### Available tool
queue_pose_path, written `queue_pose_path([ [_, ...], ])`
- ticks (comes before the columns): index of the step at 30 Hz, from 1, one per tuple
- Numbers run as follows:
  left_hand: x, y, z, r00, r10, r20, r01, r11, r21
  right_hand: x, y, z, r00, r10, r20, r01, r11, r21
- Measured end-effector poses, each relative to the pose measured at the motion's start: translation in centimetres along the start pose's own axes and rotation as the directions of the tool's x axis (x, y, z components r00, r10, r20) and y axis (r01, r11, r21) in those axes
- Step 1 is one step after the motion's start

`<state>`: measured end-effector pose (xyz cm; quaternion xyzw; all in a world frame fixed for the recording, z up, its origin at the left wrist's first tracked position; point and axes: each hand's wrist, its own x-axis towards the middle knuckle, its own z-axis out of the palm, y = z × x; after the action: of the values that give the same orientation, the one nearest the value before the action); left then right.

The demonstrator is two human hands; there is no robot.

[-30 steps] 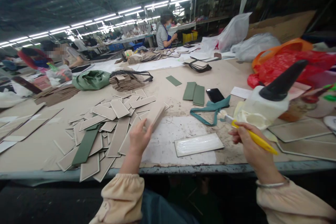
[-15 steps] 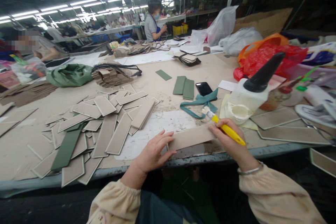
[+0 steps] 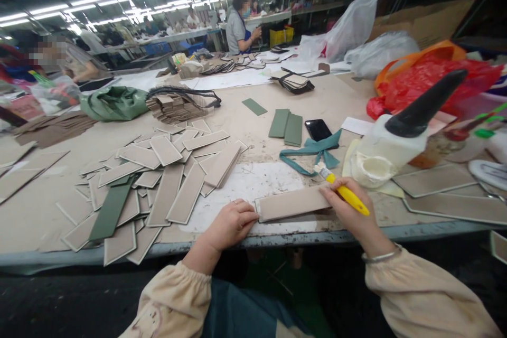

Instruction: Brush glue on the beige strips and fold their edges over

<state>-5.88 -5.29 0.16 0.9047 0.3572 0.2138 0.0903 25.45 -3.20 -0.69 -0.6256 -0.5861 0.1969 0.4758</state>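
A flat beige rectangular panel (image 3: 293, 205) with a thin pale-green edge at its left end lies near the table's front edge. My left hand (image 3: 233, 222) is closed, its fingertips pinching the panel's left corner. In my right hand (image 3: 352, 208) is a paintbrush with a yellow handle (image 3: 354, 199), its white-smeared bristles pointing up and left. The thumb and fingers of that hand also meet the panel's right end. Just beyond the brush tip lies a teal fabric strip (image 3: 299, 162).
Many loose beige panels (image 3: 158, 190) are heaped at left, with a green piece (image 3: 113, 208) among them. A white glue bottle (image 3: 390, 148) with a black nozzle stands at right. Behind lie a phone (image 3: 318, 130), green pieces (image 3: 285, 125) and a red bag (image 3: 439, 87). Co-workers sit further back.
My left hand's fingers have gone from spread to closed at the panel's left corner. My right hand keeps the brush and the panel's right end. The view has shifted slightly.
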Motion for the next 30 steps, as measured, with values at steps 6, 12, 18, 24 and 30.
queue_pose_path([
  [6, 0.1, -0.1, -0.1, 1.0, 0.007, 0.025, -0.007, 1.0, 0.011, 0.1, 0.0, 0.7, 1.0, -0.014, 0.026, 0.014, 1.0, -0.02],
  [12, 0.1, -0.1, -0.1, 1.0, 0.009, 0.03, -0.01, 1.0, 0.014, 0.3, 0.1, 1.0, 0.998, -0.027, 0.052, 0.03, 0.998, -0.057],
  [18, 0.1, 0.0, -0.1, 1.0, 0.002, 0.028, -0.003, 1.0, 0.018, 0.4, 0.3, 1.2, 0.995, -0.064, 0.071, 0.068, 0.996, -0.054],
  [24, 0.2, 0.1, -0.1, 1.0, -0.001, 0.026, 0.001, 1.0, -0.003, 0.4, 0.3, 1.2, 0.995, -0.065, 0.077, 0.071, 0.994, -0.085],
  [30, 0.1, 0.1, 0.0, 0.999, -0.023, 0.039, 0.024, 0.999, -0.029, 0.4, -0.1, 1.2, 0.994, -0.08, 0.076, 0.087, 0.992, -0.089],
])
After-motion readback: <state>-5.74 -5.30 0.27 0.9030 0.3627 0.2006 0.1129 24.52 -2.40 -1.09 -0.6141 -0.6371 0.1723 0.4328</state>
